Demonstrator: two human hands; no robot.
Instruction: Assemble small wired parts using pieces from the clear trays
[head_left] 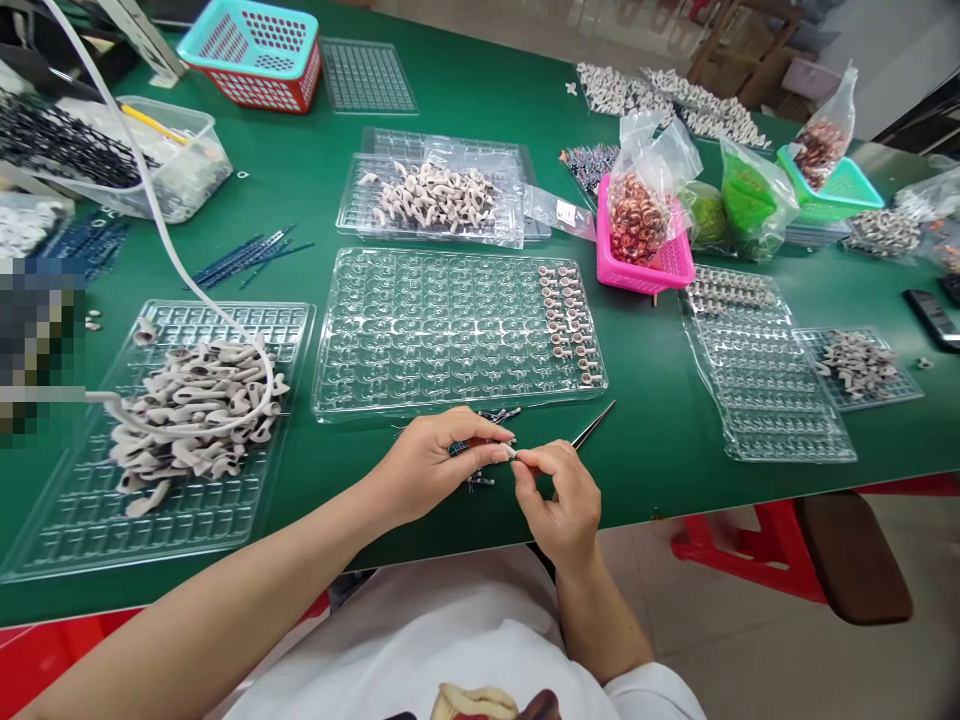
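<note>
Thumb and fingertips of my left hand [435, 465] pinched a small pale piece [509, 450] just above the near part of the green table [652, 430]. My right hand [559, 500] met it from the opposite side, thumb and forefinger drawn together at its right end; they seemed to grip its dark tip, though so small a spot was hard to make out. Short dark strips [501, 414] lay beneath and beyond my left hand, and tweezers [592, 425] rested aslant just beyond my right. Past my hands lay a clear moulded tray [420, 330], with 2 columns of small parts [553, 315] set in its right end. To my left, a heap of beige pieces [202, 390] covered much of another tray [165, 535], with a white cable [160, 230] looping over it. Farther back stood a pink basket [637, 278] holding a bag of copper-coloured rings [637, 215].
</note>
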